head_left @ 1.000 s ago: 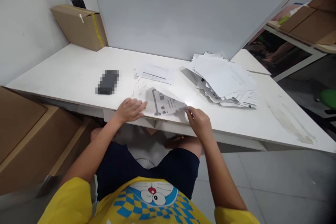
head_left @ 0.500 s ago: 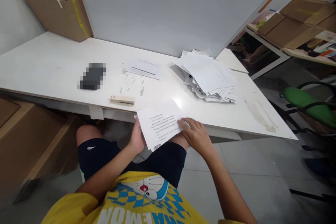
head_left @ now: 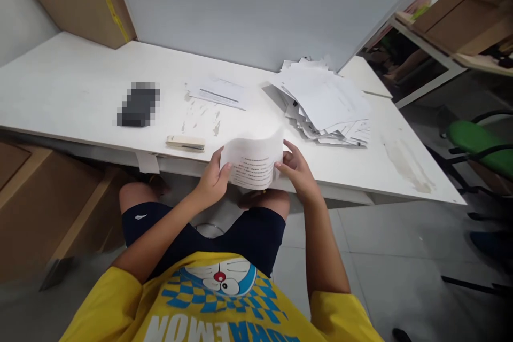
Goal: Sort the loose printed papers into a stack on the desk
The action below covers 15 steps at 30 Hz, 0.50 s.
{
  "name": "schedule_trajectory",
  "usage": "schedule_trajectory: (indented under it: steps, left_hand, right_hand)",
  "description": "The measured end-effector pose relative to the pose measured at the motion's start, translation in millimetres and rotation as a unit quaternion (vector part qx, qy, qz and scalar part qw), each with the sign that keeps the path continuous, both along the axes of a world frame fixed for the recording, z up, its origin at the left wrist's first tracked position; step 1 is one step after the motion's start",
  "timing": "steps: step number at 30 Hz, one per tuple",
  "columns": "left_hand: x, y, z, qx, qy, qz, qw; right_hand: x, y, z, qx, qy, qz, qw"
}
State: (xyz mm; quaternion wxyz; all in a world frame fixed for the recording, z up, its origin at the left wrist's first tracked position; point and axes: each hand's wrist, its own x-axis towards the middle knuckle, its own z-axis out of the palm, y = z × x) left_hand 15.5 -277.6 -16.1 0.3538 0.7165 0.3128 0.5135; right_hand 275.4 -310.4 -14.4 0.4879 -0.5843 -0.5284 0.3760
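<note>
Printed paper (head_left: 253, 165): between both hands, at desk (head_left: 348, 171) front edge.
Left hand (head_left: 211, 180): closed on left edge, thumb in front.
Right hand (head_left: 298, 172): half-open, thumb at right edge; grip unclear.
Change: paper bowed, squarer; flatter, skewed earlier.

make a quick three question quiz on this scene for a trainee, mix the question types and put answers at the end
1. True or false: the cream stapler lies to the right of the printed paper.
2. How many hands hold the printed paper? (a) none (b) one (c) two
3. Fill in: the chair seat at the right is ____.

Key: 1. False; it lies to the left. 2. c, left hand and right hand. 3. green.
</note>
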Motion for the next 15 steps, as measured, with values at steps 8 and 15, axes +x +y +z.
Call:
schedule_trajectory:
  steps: [8, 15]
  left_hand:
    - [-2, 54, 12.0, 0.170, 0.009, 0.005, 0.985]
    - [-27, 38, 2.3, 0.143, 0.055, 0.082, 0.985]
  right_hand:
    - [-16, 30, 9.7, 0.159, 0.088, -0.113, 0.977]
    - [-22, -16, -9.6, 0.038, 0.130, -0.134, 0.982]
